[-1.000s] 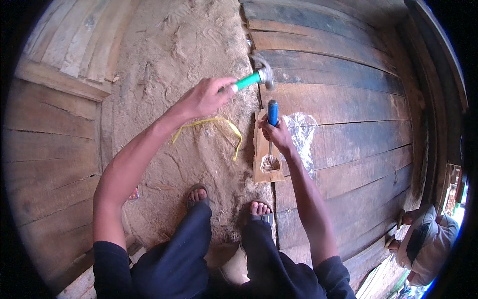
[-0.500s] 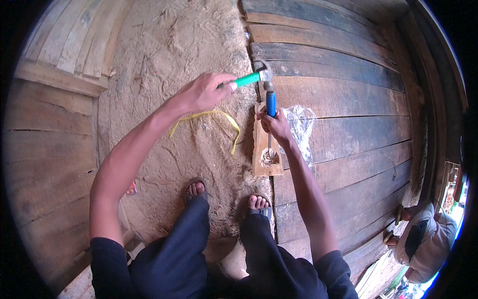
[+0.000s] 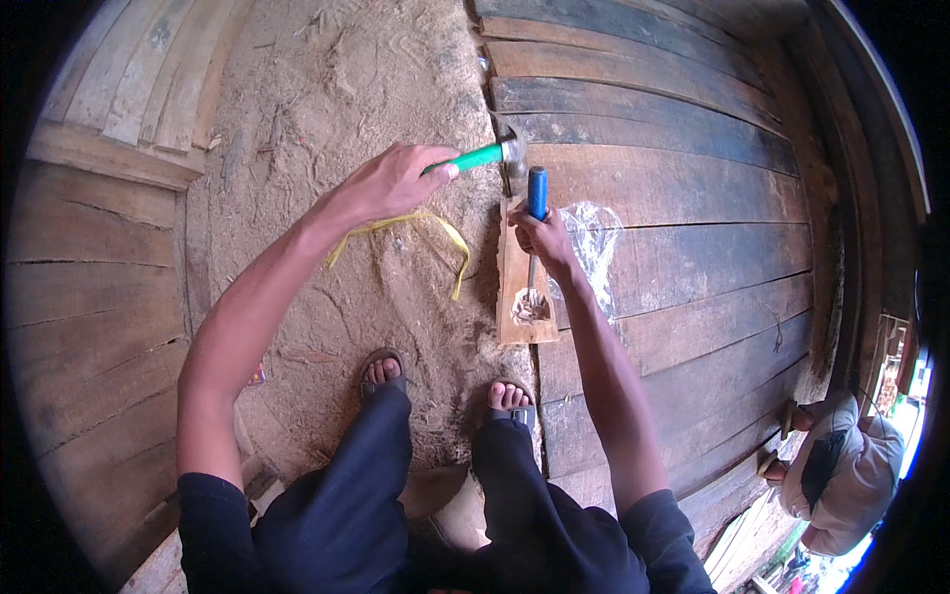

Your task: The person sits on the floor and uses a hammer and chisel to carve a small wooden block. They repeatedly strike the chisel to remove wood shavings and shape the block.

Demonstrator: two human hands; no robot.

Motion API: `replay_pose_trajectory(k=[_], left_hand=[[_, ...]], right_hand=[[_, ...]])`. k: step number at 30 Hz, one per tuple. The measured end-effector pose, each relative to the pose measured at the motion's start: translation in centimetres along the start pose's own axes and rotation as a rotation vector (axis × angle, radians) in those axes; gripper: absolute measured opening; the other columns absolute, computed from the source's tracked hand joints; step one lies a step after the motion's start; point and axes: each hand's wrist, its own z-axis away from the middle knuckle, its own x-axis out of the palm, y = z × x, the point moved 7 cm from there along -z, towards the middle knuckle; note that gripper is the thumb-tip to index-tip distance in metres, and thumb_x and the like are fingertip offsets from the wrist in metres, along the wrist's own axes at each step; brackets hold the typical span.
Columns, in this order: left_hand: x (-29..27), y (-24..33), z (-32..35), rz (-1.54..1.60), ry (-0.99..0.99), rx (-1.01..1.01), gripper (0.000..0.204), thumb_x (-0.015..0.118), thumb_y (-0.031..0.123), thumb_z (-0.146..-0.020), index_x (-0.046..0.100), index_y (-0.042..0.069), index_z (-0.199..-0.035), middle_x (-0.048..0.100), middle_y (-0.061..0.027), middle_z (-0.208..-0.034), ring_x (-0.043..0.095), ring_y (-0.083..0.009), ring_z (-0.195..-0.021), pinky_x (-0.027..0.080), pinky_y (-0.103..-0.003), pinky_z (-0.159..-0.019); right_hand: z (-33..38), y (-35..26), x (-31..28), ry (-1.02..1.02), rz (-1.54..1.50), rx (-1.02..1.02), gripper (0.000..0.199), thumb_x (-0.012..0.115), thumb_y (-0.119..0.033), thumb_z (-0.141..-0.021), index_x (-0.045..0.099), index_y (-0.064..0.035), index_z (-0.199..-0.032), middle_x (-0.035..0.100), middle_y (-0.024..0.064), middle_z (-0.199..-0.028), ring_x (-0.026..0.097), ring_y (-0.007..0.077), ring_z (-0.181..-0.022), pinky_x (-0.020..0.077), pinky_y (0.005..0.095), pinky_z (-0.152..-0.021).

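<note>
My left hand (image 3: 408,178) is closed round the green handle of a claw hammer (image 3: 477,158). Its metal head is just left of and above the top of a chisel (image 3: 537,190), with a gap between them. My right hand (image 3: 543,238) grips the blue-handled chisel upright. The blade runs down to a carved hollow in a pale wooden block (image 3: 515,332), where wood chips lie. The block rests at the edge of the plank platform, partly hidden by my right hand.
Crumpled clear plastic (image 3: 594,243) lies right of the block on the dark planks (image 3: 693,243). A yellow strip (image 3: 450,233) curls on the sandy ground (image 3: 336,119). Boards (image 3: 99,267) stand along the left. Another person (image 3: 841,475) is at the lower right.
The hammer head was at the chisel's top and is now drawn off to the left. The chisel remains in my right hand, its blade still in the hollow.
</note>
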Motion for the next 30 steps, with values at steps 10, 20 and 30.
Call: replay_pose_trajectory(k=[10, 20, 30], left_hand=[[0.4, 0.1, -1.0, -0.022, -0.027, -0.027, 0.042, 0.049, 0.031, -0.1, 0.052, 0.001, -0.13, 0.052, -0.004, -0.066, 0.051, -0.0121, -0.059, 0.043, -0.033, -0.054], [0.5, 0.3, -0.4, 0.123, 0.004, -0.015, 0.048, 0.046, 0.036, -0.101, 0.051, 0.0, -0.131, 0.047, 0.0027, -0.064, 0.046, -0.0063, -0.058, 0.039, -0.026, -0.048], [1.2, 1.7, 0.1, 0.118, 0.114, 0.086, 0.037, 0.048, 0.03, -0.099, 0.058, 0.0, -0.118, 0.058, -0.0092, -0.068, 0.055, -0.0176, -0.058, 0.044, -0.037, -0.054]], right_hand=[[0.4, -0.3, 1.3, -0.049, 0.144, 0.005, 0.017, 0.065, -0.017, -0.088, 0.057, -0.0069, -0.076, 0.046, -0.0049, -0.055, 0.04, 0.0048, -0.045, 0.0305, 0.0246, -0.042], [0.6, -0.2, 0.9, -0.047, 0.047, 0.002, 0.015, 0.065, -0.014, -0.087, 0.058, -0.0062, -0.077, 0.046, -0.0045, -0.054, 0.038, 0.0047, -0.043, 0.0284, 0.0251, -0.04], [0.4, 0.3, -0.6, 0.028, -0.006, 0.006, 0.014, 0.065, -0.012, -0.085, 0.059, -0.0039, -0.074, 0.045, -0.0039, -0.052, 0.037, 0.0057, -0.042, 0.0272, 0.0255, -0.04]])
